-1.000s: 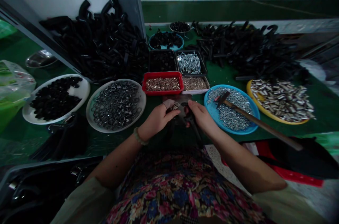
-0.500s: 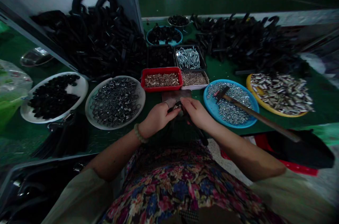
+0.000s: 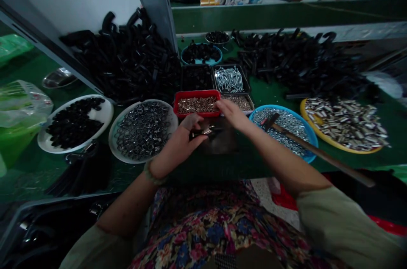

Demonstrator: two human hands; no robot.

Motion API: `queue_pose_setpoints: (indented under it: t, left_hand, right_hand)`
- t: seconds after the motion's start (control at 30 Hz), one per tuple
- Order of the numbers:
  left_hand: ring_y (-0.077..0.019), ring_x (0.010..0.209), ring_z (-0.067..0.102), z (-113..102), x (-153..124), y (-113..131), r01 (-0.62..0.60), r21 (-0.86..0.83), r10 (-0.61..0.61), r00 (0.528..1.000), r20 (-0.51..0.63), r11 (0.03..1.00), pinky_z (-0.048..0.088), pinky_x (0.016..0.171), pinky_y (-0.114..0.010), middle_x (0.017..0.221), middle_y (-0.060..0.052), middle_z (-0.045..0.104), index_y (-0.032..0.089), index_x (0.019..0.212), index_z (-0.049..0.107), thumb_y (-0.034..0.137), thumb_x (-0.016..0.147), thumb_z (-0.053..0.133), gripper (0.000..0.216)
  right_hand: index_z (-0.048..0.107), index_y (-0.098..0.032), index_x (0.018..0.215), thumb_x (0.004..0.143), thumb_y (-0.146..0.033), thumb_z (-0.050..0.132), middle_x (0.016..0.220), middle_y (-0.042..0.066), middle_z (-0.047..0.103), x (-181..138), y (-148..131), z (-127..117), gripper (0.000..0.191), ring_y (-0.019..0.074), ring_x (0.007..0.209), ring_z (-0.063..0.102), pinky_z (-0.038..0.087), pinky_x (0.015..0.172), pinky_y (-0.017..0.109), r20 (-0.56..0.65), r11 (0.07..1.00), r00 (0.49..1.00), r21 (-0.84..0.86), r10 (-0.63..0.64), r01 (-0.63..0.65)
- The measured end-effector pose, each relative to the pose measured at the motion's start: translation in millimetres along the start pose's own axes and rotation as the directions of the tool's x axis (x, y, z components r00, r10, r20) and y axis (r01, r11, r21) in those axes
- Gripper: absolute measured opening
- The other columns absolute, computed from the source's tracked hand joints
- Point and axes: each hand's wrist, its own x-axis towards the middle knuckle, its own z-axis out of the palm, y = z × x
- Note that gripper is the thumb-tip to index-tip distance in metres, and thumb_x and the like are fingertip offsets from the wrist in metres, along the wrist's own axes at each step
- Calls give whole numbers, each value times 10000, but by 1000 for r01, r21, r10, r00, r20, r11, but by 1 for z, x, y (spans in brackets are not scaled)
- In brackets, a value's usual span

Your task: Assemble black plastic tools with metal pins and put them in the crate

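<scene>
My left hand [image 3: 178, 144] is closed round a small black part with a metal end [image 3: 200, 133], held above the green table near a dark metal block [image 3: 221, 140]. My right hand [image 3: 230, 113] reaches forward over the right edge of the red tray [image 3: 196, 93] of small brass-coloured pieces, beside a neighbouring tray of similar bits [image 3: 241, 102]. Its fingers point down toward the trays and blur slightly, so I cannot see whether they pinch anything.
A white plate of metal rings [image 3: 143, 131] and a plate of black parts [image 3: 74, 121] lie left. A hammer [image 3: 313, 150] rests across a blue plate of nuts [image 3: 307, 129]. A yellow plate of metal sleeves [image 3: 343, 123] sits right. Black tube piles and screw trays [image 3: 229, 78] stand behind.
My right hand left the part held at my left hand and moved forward to the trays. My left hand lifted slightly, still holding the black part.
</scene>
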Motion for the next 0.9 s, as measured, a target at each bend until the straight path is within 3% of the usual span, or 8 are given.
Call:
queue_pose_setpoints:
  t: [0.1, 0.17, 0.27, 0.33, 0.43, 0.57, 0.7, 0.9]
  left_hand:
    - [-210, 976, 576, 18, 1, 6, -154, 301, 124, 985, 117, 941, 478, 893, -350, 1064, -68, 589, 205, 1222, 513, 233, 919, 516, 303]
    - [-222, 985, 574, 37, 0, 6, -271, 408, 157, 943, 293, 872, 478, 882, -349, 1053, -81, 592, 199, 1252, 525, 201, 948, 433, 318]
    - [-207, 1010, 586, 48, 10, -6, -378, 331, 197, 862, 468, 865, 473, 901, -325, 1122, -73, 604, 222, 1284, 537, 178, 927, 458, 368]
    - [-188, 1010, 603, 40, 33, -21, -355, 266, 196, 855, 481, 896, 469, 914, -301, 1120, -46, 636, 244, 1214, 598, 201, 900, 518, 327]
    - [-220, 1002, 620, 24, 88, -46, -127, 397, 20, 965, 263, 909, 457, 927, -344, 1042, -100, 680, 161, 1084, 657, 194, 927, 447, 265]
    - [-234, 1017, 634, 23, 142, -67, -81, 491, -76, 953, 292, 867, 451, 918, -330, 1055, -121, 699, 163, 1101, 666, 159, 886, 477, 286]
    - [-239, 973, 656, 33, 148, -71, -107, 484, -62, 945, 320, 868, 466, 880, -327, 1015, -100, 714, 195, 1055, 691, 207, 885, 486, 267]
    - [-284, 978, 662, 31, 146, -77, 45, 436, -127, 979, 162, 899, 481, 903, -398, 982, -138, 715, 139, 1059, 688, 238, 880, 523, 263]
  right_hand:
    - [705, -129, 904, 912, -328, 507, 1061, 159, 657, 55, 14, -12, 281, 310, 1099, 481, 319, 952, 462, 149, 760, 987, -633, -67, 147]
    - [725, -117, 912, 881, -188, 509, 1048, 171, 673, 77, 18, -9, 230, 329, 1115, 468, 274, 974, 494, 286, 591, 958, -766, -38, 252]
    - [727, -115, 906, 870, -106, 456, 1012, 163, 693, 86, 19, 0, 273, 312, 1075, 490, 254, 983, 490, 358, 531, 933, -785, -32, 320]
    - [710, -111, 932, 876, -118, 448, 1012, 160, 694, 86, 20, 1, 268, 302, 1058, 502, 255, 983, 481, 331, 556, 940, -769, -79, 317]
    - [667, -95, 994, 870, -150, 469, 981, 164, 695, 80, 19, -4, 240, 285, 992, 546, 322, 927, 441, 253, 661, 959, -700, -127, 272]
    - [643, -131, 976, 823, -132, 503, 952, 105, 696, 49, 19, -21, 207, 209, 866, 598, 417, 780, 316, 123, 916, 987, -376, -104, 143]
    - [662, -177, 898, 827, -232, 556, 901, 43, 701, -20, 34, -34, 139, 181, 835, 623, 456, 768, 307, 99, 1000, 995, -5, 17, -16]
    - [641, -196, 825, 846, -317, 559, 769, 16, 686, -85, 54, -19, 148, 170, 728, 615, 456, 693, 289, 55, 966, 968, 70, 244, -247]
